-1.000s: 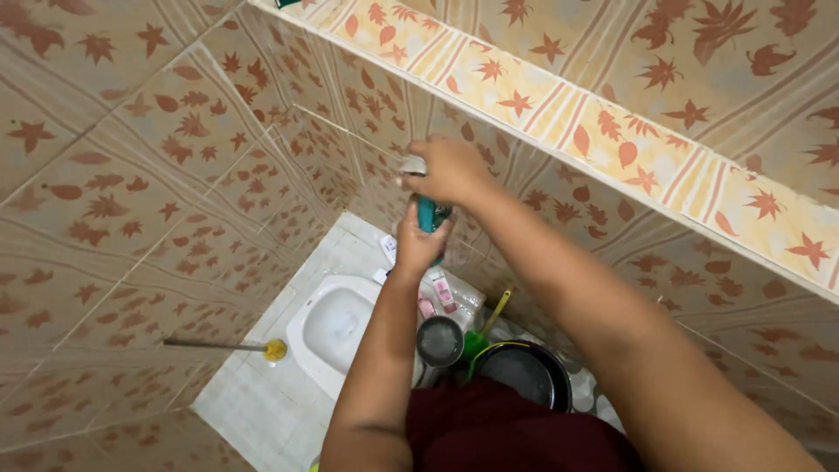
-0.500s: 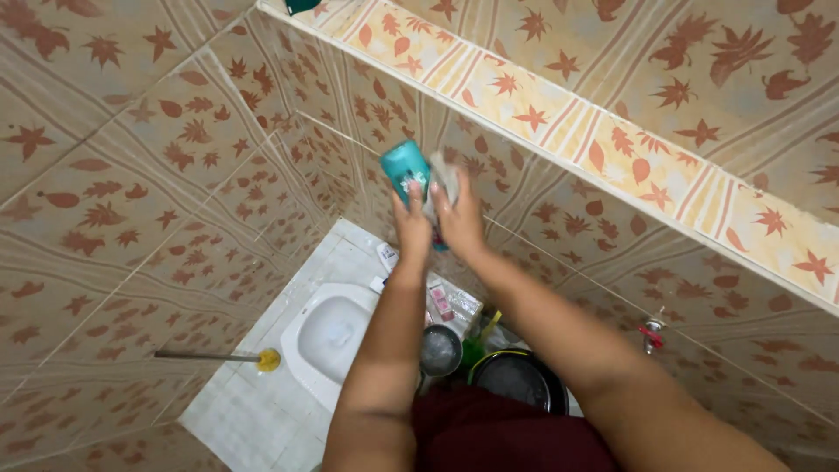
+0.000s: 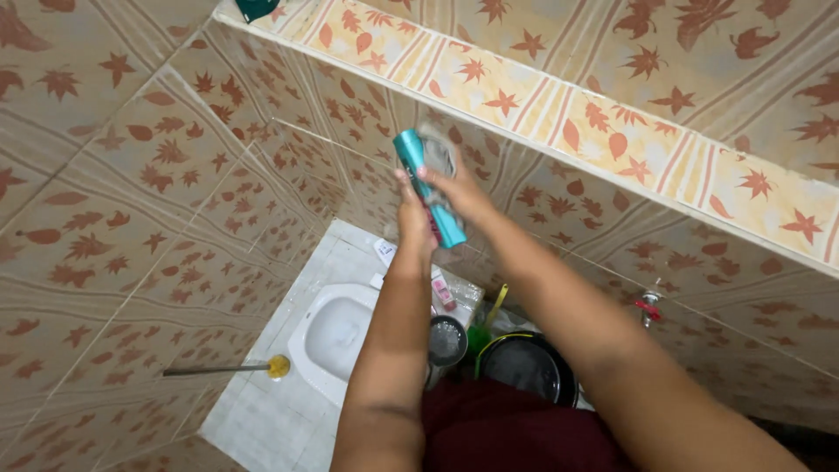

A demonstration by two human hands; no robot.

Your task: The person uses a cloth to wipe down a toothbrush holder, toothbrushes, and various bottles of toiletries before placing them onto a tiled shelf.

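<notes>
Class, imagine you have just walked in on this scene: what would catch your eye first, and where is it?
First, the teal bottle held up at the middle of the view, the left hand gripping it from below and the right hand pressing a grey cloth against it. Next, the leaf-patterned tiled wall all round. Below lie a white squat toilet and a black bucket.

glossy plastic tube, glazed wall tiles

Motion-blurred grey cloth over the teal bottle's upper part.
</notes>
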